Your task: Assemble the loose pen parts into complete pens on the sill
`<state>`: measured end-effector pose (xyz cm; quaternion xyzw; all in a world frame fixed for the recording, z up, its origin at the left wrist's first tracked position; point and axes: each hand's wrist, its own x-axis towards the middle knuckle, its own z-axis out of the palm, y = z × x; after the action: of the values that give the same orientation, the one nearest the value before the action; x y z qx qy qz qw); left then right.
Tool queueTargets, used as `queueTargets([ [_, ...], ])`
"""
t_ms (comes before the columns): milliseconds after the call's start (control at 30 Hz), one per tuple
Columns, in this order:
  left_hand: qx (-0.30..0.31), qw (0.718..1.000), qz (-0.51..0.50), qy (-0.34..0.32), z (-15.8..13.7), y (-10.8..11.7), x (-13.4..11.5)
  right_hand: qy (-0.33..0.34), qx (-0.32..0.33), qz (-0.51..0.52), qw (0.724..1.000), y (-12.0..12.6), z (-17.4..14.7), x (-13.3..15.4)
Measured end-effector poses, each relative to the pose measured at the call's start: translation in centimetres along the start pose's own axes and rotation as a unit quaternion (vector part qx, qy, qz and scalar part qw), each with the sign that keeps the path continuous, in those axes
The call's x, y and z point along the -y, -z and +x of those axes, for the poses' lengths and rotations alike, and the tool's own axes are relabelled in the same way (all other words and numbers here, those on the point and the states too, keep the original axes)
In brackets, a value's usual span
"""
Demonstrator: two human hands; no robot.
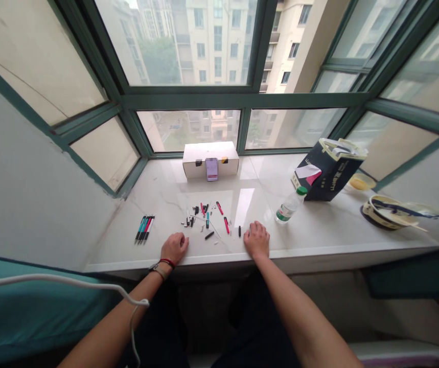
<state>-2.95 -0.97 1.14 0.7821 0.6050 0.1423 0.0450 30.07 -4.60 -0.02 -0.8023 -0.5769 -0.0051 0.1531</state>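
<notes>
The left hand (174, 247) and right hand (257, 238) rest loosely curled on a windowsill (112, 248), whether holding anything I cannot tell, near pen parts (207, 220) seemingly spread for easy picking, with pens (144, 229) lined up apart.

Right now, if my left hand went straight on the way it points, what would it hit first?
Your left hand would probably meet the scattered pen parts first; exactly which piece is hard to tell from this view.
</notes>
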Motion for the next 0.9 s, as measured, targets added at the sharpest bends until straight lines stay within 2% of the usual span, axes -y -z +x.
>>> queueTargets([
  [100, -0.026, 0.998, 0.05, 0.019, -1.0, -1.2, -0.5, -0.001, 0.001, 0.001, 1.0, -0.1, 0.0, 0.0],
  [200, -0.028, 0.997, 0.057, 0.03, -1.2, -1.4, -0.9, 0.0, 0.001, -0.001, 1.0, -0.1, 0.1, 0.0],
  [400, -0.037, 0.998, 0.032, 0.035, -1.5, -1.1, -1.3, -0.002, 0.006, -0.005, 1.0, 0.0, 0.1, 0.0],
  [533, -0.019, 0.999, -0.028, 0.019, -1.6, -1.4, -2.2, -0.006, 0.006, 0.0, 1.0, -0.1, 0.1, 0.0],
  [700, 0.045, 0.983, -0.175, 0.003, 0.3, -1.5, -4.5, -0.012, 0.003, 0.011, 1.0, -0.1, 0.1, 0.1],
  [900, 0.051, 0.979, -0.184, -0.069, 3.8, -0.9, -8.3, -0.014, 0.006, 0.016, 1.0, 0.3, 0.1, 0.2],
])
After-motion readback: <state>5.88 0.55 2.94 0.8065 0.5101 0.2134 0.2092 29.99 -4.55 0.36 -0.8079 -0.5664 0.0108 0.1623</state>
